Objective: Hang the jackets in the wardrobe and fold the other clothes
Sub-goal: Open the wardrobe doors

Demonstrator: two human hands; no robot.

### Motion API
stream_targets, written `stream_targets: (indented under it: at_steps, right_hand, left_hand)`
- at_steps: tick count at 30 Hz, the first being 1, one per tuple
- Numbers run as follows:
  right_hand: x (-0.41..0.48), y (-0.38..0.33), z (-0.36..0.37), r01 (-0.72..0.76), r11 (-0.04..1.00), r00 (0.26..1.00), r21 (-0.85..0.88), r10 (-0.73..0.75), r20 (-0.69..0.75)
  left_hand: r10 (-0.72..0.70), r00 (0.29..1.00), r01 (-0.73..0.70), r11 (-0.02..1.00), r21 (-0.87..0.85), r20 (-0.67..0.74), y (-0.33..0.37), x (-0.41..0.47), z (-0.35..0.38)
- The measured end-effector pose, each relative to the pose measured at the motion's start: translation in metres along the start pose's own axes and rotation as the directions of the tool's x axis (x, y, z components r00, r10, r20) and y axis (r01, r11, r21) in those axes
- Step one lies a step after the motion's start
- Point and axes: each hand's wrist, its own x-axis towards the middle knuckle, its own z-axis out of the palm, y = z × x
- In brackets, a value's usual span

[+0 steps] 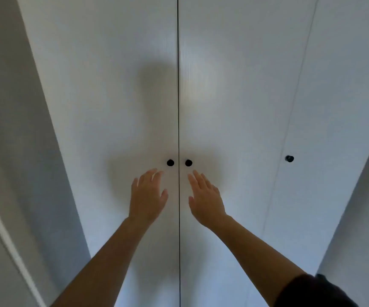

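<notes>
Dark sleeve [311,291] at the bottom right edge. Left hand [148,196] and right hand [205,198] are up with fingers straight, holding nothing, one on each side of the centre seam [178,85] and just below the knobs. Can't tell if they touch the panels. Left knob [170,162] and right knob [188,162] sit tight against the seam. Wardrobe [112,96] is straight ahead with its doors closed (third knob [289,158] further right, past a second seam). Grey wall [2,107] borders the wardrobe's left edge.

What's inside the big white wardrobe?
Nothing inside shows: the wardrobe doors are shut. Outside, the left hand and right hand reach, open, just below the two middle black knobs.
</notes>
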Motion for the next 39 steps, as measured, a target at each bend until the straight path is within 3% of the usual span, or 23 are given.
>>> stream_targets:
  at_steps: [3, 7, 14, 21, 23, 25, 28, 31, 35, 37, 39]
  right_hand:
    - [0.033, 0.018, 0.020, 0.032, 0.999, 0.997, 0.003, -0.033, 0.066]
    - [0.052, 0.027, 0.048, 0.078, 0.994, 0.985, 0.077, -0.089, 0.148]
    - [0.072, 0.043, 0.067, 0.097, 0.988, 0.970, 0.124, -0.122, 0.209]
    - [0.083, 0.050, 0.076, 0.124, 0.970, 0.962, 0.207, -0.169, 0.217]
    - [0.083, 0.047, 0.079, 0.048, 0.915, 0.971, 0.400, -0.137, 0.198]
    - [0.083, 0.042, 0.081, -0.088, 0.781, 0.974, 0.618, -0.064, 0.219]
    - [0.086, 0.033, 0.080, -0.211, 0.609, 0.973, 0.764, 0.054, 0.225]
    - [0.088, 0.025, 0.074, -0.216, 0.615, 0.976, 0.759, 0.131, 0.171]
    - [0.085, 0.017, 0.068, -0.212, 0.595, 0.957, 0.775, -0.032, 0.287]
    - [0.077, 0.016, 0.066, -0.192, 0.603, 0.957, 0.774, -0.061, 0.285]
    - [0.067, 0.013, 0.065, -0.181, 0.573, 0.959, 0.799, -0.078, 0.273]
  left_hand:
    - [0.000, 0.999, -0.004, 0.994, -0.107, -0.034, 0.000, 0.034, 0.021]
    - [-0.007, 0.999, 0.012, 0.992, -0.128, 0.037, 0.001, 0.071, 0.043]
    - [-0.098, 0.981, 0.124, 0.981, -0.151, 0.167, -0.003, 0.104, 0.067]
    - [-0.157, 0.976, 0.198, 0.930, -0.309, 0.154, -0.008, 0.114, 0.082]
    - [-0.173, 0.974, 0.212, 0.923, -0.320, 0.145, -0.009, 0.114, 0.083]
    - [-0.189, 0.973, 0.226, 0.903, -0.365, 0.134, -0.011, 0.109, 0.082]
    - [-0.192, 0.973, 0.229, 0.871, -0.435, 0.129, -0.012, 0.097, 0.075]
    - [-0.185, 0.974, 0.226, 0.854, -0.468, 0.133, -0.013, 0.082, 0.066]
    - [-0.143, 0.983, 0.181, 0.865, -0.467, 0.116, -0.014, 0.062, 0.054]
    - [-0.120, 0.992, 0.127, 0.881, -0.455, 0.045, -0.012, 0.051, 0.050]
    - [-0.147, 0.981, 0.088, 0.919, -0.385, -0.127, -0.008, 0.042, 0.043]
